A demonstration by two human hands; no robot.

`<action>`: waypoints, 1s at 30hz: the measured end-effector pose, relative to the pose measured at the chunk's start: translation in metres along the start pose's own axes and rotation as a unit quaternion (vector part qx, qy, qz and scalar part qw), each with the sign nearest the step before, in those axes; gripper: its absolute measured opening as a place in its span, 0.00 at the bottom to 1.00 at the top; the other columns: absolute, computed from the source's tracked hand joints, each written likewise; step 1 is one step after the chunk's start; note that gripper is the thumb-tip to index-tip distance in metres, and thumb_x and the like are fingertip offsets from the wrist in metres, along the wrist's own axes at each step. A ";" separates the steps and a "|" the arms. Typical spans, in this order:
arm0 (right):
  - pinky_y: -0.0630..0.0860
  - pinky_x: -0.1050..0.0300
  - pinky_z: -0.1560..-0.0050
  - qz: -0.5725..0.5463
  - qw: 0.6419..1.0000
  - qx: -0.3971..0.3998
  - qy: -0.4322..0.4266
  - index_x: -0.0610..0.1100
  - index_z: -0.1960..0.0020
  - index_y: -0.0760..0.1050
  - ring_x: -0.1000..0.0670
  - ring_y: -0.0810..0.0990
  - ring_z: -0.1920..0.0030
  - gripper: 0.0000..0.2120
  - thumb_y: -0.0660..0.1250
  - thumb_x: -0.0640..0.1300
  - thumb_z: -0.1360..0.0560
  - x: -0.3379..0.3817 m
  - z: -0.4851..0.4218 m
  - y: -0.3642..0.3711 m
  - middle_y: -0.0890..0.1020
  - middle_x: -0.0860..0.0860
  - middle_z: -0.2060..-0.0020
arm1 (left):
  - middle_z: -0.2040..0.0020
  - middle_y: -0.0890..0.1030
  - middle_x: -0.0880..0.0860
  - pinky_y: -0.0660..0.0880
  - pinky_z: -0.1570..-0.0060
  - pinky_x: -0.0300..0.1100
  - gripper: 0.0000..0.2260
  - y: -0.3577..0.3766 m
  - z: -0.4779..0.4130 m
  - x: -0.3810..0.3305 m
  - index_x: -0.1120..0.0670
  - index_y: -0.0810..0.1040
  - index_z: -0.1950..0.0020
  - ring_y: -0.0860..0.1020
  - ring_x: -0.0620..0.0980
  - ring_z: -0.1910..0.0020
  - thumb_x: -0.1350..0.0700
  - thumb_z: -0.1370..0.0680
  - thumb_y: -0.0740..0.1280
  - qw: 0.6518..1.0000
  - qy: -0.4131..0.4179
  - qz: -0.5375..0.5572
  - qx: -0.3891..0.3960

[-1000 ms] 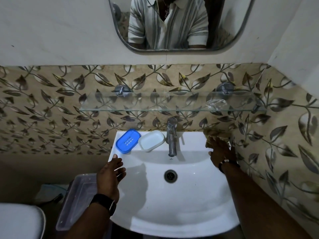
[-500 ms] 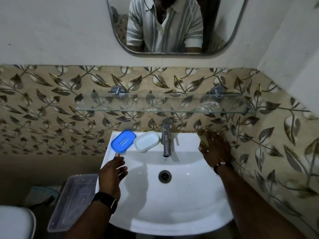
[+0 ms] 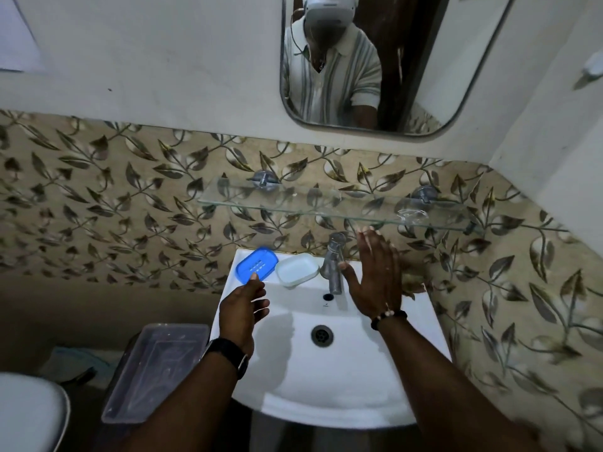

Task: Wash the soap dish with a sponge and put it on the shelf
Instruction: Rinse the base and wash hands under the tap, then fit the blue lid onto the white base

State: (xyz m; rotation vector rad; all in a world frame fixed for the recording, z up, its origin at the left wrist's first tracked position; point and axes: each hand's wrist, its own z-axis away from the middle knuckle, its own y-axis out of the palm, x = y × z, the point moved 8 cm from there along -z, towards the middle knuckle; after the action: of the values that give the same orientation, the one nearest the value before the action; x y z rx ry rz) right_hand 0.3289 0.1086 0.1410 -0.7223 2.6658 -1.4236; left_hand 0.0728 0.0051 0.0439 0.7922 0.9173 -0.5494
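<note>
On sink ledge point(image 3: 421, 321): blue soap dish point(image 3: 257, 265)
Left hand point(image 3: 243, 308): loose, empty, fingertip at dish
Right hand point(image 3: 375, 275): flat, empty, beside tap point(image 3: 334, 267)

Leaf-patterned tiles point(image 3: 98, 197), white wall point(image 3: 146, 60), mirror point(image 3: 450, 60), dim light.

My left grip point(image 3: 243, 308) reaches forward, palm turned inward, fingers loosely extended, holding nothing. My right grip point(image 3: 375, 275) is raised flat, fingers straight and together pointing away from me, thumb spread to the left. My left forearm point(image 3: 182, 406) and right forearm point(image 3: 434, 386) stretch forward, well apart.
</note>
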 end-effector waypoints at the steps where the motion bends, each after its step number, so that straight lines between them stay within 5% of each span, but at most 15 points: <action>1: 0.56 0.42 0.24 -0.003 1.000 0.005 -0.016 0.50 0.20 0.56 0.46 0.59 0.22 0.33 0.49 0.66 0.20 0.012 -0.001 0.001 0.60 0.48 0.21 | 0.56 0.81 0.55 0.77 0.60 0.45 0.15 -0.003 -0.001 -0.001 0.60 0.83 0.49 0.78 0.52 0.62 0.48 0.23 0.71 1.000 -0.001 -0.001 0.003; 8: 0.55 0.43 0.23 -0.026 0.992 0.040 -0.115 0.50 0.20 0.55 0.47 0.54 0.20 0.34 0.53 0.66 0.20 0.086 -0.009 0.024 0.57 0.47 0.20 | 0.56 0.83 0.54 0.78 0.60 0.44 0.16 -0.019 -0.006 -0.006 0.59 0.84 0.47 0.79 0.51 0.61 0.46 0.23 0.71 1.000 -0.011 -0.009 0.012; 14: 0.57 0.46 0.22 -0.048 0.983 0.136 -0.118 0.49 0.20 0.54 0.47 0.55 0.20 0.35 0.55 0.65 0.20 0.112 -0.006 0.071 0.58 0.48 0.20 | 0.50 0.85 0.53 0.78 0.56 0.43 0.11 -0.013 -0.020 -0.015 0.53 0.84 0.47 0.83 0.52 0.55 0.46 0.21 0.68 0.992 0.054 -0.107 0.041; 19: 0.71 0.46 0.31 -0.059 0.960 0.264 -0.072 0.46 0.20 0.53 0.46 0.59 0.22 0.30 0.56 0.56 0.17 0.112 0.001 0.117 0.58 0.46 0.20 | 0.46 0.84 0.52 0.77 0.63 0.39 0.12 0.019 -0.039 -0.012 0.49 0.81 0.42 0.83 0.48 0.64 0.46 0.22 0.70 0.964 0.119 -0.227 0.077; 24: 0.71 0.47 0.32 -0.006 0.938 0.341 -0.061 0.40 0.25 0.64 0.44 0.64 0.25 0.21 0.55 0.39 0.18 0.099 0.003 0.149 0.68 0.43 0.27 | 0.34 0.78 0.52 0.78 0.43 0.52 0.19 0.053 -0.070 0.017 0.52 0.77 0.32 0.83 0.53 0.50 0.45 0.20 0.66 0.921 0.131 -0.351 0.109; 27: 0.76 0.46 0.45 0.048 0.932 0.353 -0.069 0.42 0.38 0.75 0.42 0.74 0.36 0.13 0.55 0.40 0.18 0.090 0.004 0.158 0.77 0.44 0.42 | 0.31 0.76 0.52 0.69 0.37 0.41 0.23 0.048 -0.087 0.039 0.52 0.75 0.30 0.77 0.52 0.37 0.42 0.20 0.65 0.906 0.095 -0.405 0.084; 30: 0.76 0.46 0.51 0.074 0.931 0.345 -0.097 0.42 0.42 0.76 0.41 0.76 0.41 0.13 0.53 0.40 0.18 0.087 0.005 0.163 0.79 0.44 0.47 | 0.32 0.76 0.51 0.71 0.35 0.44 0.22 0.042 -0.094 0.053 0.52 0.76 0.32 0.77 0.52 0.36 0.41 0.21 0.65 0.914 0.081 -0.392 0.069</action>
State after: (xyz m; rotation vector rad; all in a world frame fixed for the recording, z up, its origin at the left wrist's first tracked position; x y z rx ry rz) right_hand 0.1902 0.1456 0.0246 -0.5305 1.8220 -1.9385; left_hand 0.0839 0.1003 -0.0210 0.5742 1.3660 -1.2752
